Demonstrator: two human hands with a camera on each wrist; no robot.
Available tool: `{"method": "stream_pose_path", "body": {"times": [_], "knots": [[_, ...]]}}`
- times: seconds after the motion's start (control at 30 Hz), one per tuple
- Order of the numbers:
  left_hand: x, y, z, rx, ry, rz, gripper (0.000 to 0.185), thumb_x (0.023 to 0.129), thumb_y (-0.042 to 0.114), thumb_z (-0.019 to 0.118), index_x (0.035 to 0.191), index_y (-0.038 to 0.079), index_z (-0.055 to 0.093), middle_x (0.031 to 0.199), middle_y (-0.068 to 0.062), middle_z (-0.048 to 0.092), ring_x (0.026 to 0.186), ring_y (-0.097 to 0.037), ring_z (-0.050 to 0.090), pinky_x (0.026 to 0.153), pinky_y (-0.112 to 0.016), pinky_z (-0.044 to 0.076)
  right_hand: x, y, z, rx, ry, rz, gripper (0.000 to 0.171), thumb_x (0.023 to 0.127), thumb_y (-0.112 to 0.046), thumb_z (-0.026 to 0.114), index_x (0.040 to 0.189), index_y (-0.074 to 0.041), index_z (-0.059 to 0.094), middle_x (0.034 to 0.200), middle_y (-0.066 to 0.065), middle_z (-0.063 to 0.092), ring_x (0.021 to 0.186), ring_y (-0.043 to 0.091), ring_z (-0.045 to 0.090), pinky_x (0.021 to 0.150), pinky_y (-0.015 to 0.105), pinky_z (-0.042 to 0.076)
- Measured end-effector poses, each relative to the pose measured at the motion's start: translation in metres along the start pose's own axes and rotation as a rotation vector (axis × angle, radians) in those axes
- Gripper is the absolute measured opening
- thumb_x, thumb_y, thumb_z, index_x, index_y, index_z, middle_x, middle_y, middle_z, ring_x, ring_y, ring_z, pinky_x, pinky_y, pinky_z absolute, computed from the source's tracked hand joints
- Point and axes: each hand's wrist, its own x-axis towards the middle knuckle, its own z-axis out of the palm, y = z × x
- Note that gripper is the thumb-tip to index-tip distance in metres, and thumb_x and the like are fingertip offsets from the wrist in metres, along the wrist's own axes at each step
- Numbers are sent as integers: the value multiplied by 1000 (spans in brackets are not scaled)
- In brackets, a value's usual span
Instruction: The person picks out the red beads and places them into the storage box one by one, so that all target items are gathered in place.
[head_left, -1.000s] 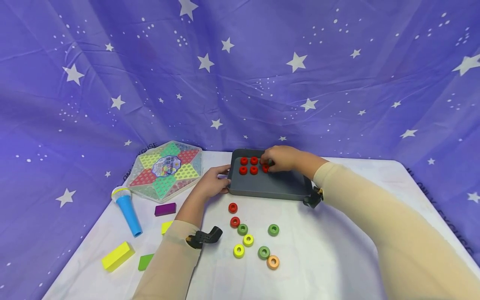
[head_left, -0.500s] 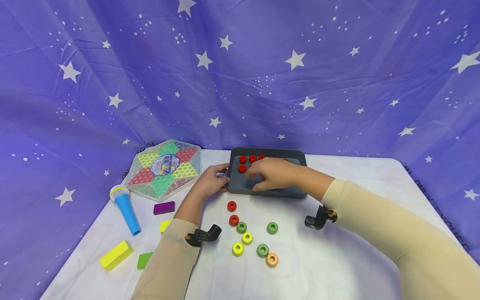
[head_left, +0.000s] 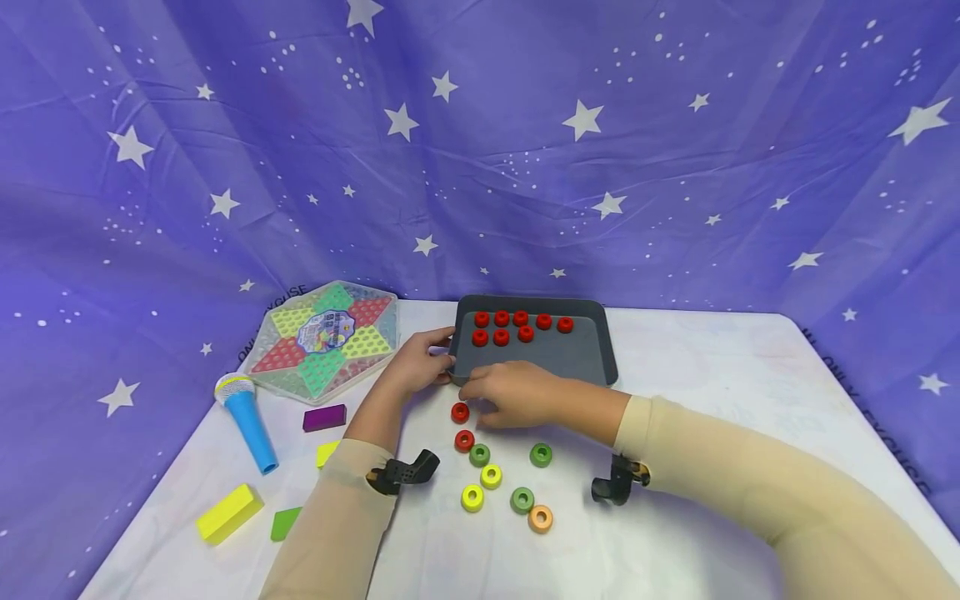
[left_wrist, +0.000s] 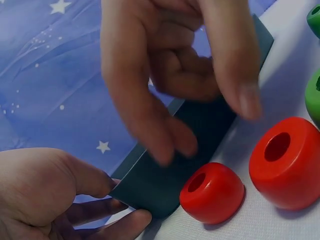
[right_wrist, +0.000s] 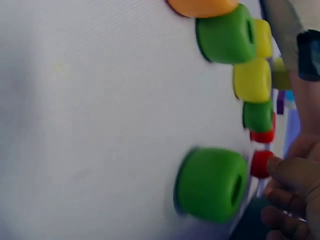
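Note:
My left hand (head_left: 418, 364) grips the left rim of a dark grey tray (head_left: 573, 354), thumb and fingers at its corner in the left wrist view. Inside the tray, several red beads (head_left: 502, 337) stand in two rows toward the back left. My right hand (head_left: 517, 395) is over the tray's front edge, its thumb and fingers apart with nothing between them. Just below its fingertips lies a loose red bead (head_left: 460, 412), seen with its hole in the left wrist view. A second red bead (head_left: 464, 441) lies nearer me.
Green beads (head_left: 541, 455), yellow beads (head_left: 472, 498) and an orange bead (head_left: 540, 519) lie in front of the tray. To the left are a Chinese checkers board (head_left: 325, 342), a blue toy microphone (head_left: 251, 425), a purple block (head_left: 325, 417), yellow blocks (head_left: 230, 513) and a green block (head_left: 285, 523).
My right hand has left a red bead in the tray and moved back toward me and left, to the loose red beads. The left hand stays at the tray's rim.

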Motion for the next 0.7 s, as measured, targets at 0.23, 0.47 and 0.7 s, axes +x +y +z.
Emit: {"method": "stream_pose_path", "body": {"times": [0.23, 0.47, 0.7], "knots": [[-1, -1, 0, -12, -6, 6, 58, 96, 4, 60, 152, 15, 49, 142, -15, 55, 100, -26, 67, 73, -31, 63, 20, -13, 12, -81, -42, -22, 37, 91, -28, 74, 127, -23, 69, 112, -7, 66, 95, 9, 62, 84, 29, 57], [-2, 1, 1, -9, -13, 11, 59, 96, 4, 60, 153, 15, 47, 142, -15, 55, 103, -26, 67, 73, -31, 63, 18, -10, 13, -46, -36, -10, 29, 91, -26, 74, 120, -24, 71, 101, -9, 62, 84, 8, 57, 75, 26, 54], [-1, 0, 0, 8, -6, 26, 59, 96, 3, 60, 152, 13, 48, 142, -17, 55, 105, -28, 66, 74, -31, 63, -5, 4, 0, 5, 41, 12, 33, 91, -31, 74, 123, -23, 72, 106, -10, 64, 88, 7, 59, 82, 28, 56]]}}
